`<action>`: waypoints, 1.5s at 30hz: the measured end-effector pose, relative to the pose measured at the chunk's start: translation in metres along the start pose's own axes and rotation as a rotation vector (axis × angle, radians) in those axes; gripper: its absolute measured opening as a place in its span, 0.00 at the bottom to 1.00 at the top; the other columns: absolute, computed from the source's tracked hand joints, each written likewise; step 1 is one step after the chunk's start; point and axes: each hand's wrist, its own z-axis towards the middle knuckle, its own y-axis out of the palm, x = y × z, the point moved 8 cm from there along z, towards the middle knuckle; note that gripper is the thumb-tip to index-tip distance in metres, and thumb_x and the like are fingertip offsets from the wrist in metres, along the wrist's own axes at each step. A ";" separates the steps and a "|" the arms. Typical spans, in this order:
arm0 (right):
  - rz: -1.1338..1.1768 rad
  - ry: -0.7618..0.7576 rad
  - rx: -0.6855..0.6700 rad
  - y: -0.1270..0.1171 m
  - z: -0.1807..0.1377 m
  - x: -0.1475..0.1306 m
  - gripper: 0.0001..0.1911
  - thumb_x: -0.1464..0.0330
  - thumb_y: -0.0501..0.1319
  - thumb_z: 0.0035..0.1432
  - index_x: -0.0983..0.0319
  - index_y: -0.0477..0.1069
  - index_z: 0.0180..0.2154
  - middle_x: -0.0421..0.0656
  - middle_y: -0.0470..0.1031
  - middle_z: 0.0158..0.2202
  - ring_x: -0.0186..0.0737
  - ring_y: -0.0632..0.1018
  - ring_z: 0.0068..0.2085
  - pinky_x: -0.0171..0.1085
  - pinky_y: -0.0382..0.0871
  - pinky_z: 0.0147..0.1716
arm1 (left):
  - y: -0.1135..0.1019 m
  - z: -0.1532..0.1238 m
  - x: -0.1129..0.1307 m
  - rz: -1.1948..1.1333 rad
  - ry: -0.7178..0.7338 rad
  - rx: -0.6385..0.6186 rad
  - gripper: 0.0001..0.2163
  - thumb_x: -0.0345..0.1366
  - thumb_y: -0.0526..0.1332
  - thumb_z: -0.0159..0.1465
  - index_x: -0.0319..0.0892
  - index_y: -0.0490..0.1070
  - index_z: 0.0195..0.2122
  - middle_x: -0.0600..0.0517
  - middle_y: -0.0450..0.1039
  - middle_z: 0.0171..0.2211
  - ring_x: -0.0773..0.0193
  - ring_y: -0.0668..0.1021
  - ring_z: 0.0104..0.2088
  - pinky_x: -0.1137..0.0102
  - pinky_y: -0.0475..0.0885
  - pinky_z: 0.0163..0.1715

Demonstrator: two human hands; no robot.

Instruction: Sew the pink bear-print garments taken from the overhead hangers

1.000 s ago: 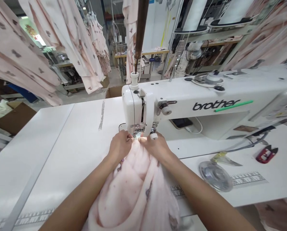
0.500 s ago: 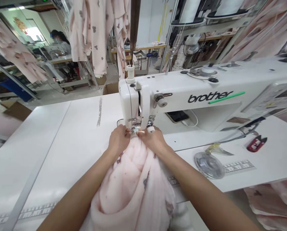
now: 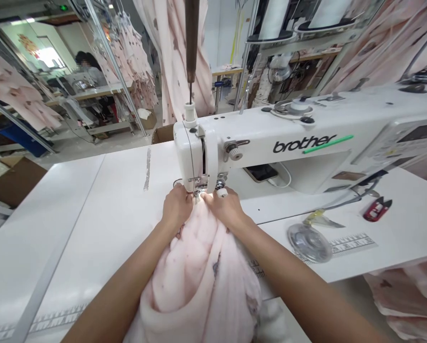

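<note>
Pale pink fabric [image 3: 192, 267] with small dark motifs runs from the table's front edge up to the needle area of a white sewing machine [image 3: 249, 138]. My left hand [image 3: 177, 207] is closed on the fabric just left of the presser foot [image 3: 198, 193]. On the other side, my right hand [image 3: 224, 205] pinches the fabric close to the foot, beneath a white knob. Both hands' fingertips are partly hidden by the machine head and the cloth. A small light shines on the cloth at the foot.
Right of my forearm lie a clear round plastic case [image 3: 309, 243], red thread snips [image 3: 377, 209] and a ruler strip [image 3: 354, 244]. A phone [image 3: 259, 172] rests under the machine arm. Thread cones [image 3: 276, 19] stand behind. Pink garments hang around, and a person [image 3: 88, 71] sits further back.
The view has shifted slightly. Both hands keep their hold beside the presser foot, with little visible movement of the fabric. Hanging garments in the background appear in different places.
</note>
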 end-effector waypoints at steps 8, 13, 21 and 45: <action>0.022 -0.063 0.004 0.000 -0.002 -0.003 0.09 0.66 0.54 0.58 0.63 0.70 0.31 0.44 0.73 0.29 0.41 0.72 0.31 0.34 0.55 0.27 | -0.006 -0.001 0.002 -0.095 0.067 -0.030 0.09 0.30 0.51 0.58 0.41 0.68 0.37 0.49 0.71 0.36 0.59 0.75 0.37 0.70 0.65 0.34; 0.135 -0.214 -0.032 -0.008 -0.011 -0.001 0.15 0.61 0.48 0.61 0.60 0.69 0.34 0.42 0.74 0.31 0.40 0.73 0.34 0.32 0.60 0.30 | -0.008 0.000 0.000 -0.169 0.109 -0.041 0.11 0.28 0.51 0.57 0.42 0.69 0.38 0.50 0.72 0.37 0.60 0.74 0.39 0.71 0.66 0.36; 0.318 -0.191 -0.019 -0.006 -0.007 0.010 0.21 0.56 0.43 0.59 0.60 0.68 0.34 0.44 0.73 0.29 0.45 0.74 0.33 0.36 0.63 0.31 | -0.007 -0.002 -0.003 -0.255 0.091 -0.046 0.11 0.28 0.52 0.57 0.42 0.70 0.37 0.50 0.73 0.37 0.60 0.74 0.39 0.70 0.66 0.37; 0.321 -0.204 -0.087 -0.008 -0.011 0.004 0.18 0.59 0.42 0.59 0.59 0.67 0.33 0.45 0.74 0.35 0.45 0.74 0.38 0.37 0.63 0.35 | -0.006 -0.008 -0.003 -0.291 0.116 -0.084 0.07 0.29 0.52 0.54 0.40 0.69 0.30 0.51 0.74 0.32 0.62 0.75 0.35 0.71 0.66 0.33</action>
